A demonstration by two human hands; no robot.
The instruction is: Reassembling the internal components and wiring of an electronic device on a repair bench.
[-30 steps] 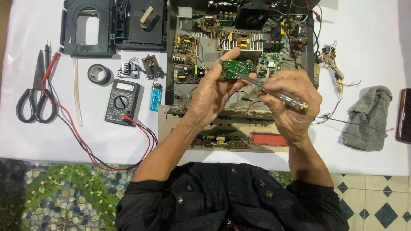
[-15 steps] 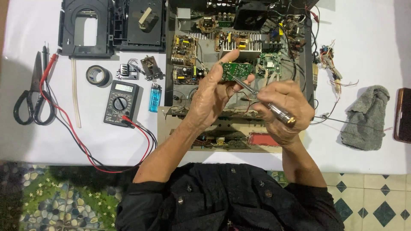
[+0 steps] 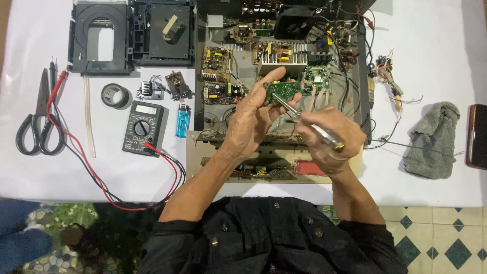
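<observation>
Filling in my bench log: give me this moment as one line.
left hand: holds green board | right hand: holds screwdriver, tip at board | below: open chassis | multimeter at left

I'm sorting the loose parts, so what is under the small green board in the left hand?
Under the small green board lies the open chassis with other circuit boards and wires. The left hand covers whatever sits directly beneath.

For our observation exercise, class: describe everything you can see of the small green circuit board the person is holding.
The small green rectangular circuit board is held up in the left hand, thumb and fingers pinching its left end, above the opened electronics chassis. Its face looks green with tiny components too small to tell apart. It tilts slightly. The metal tip of the clear-handled screwdriver, held in the right hand, meets its lower edge.
</observation>
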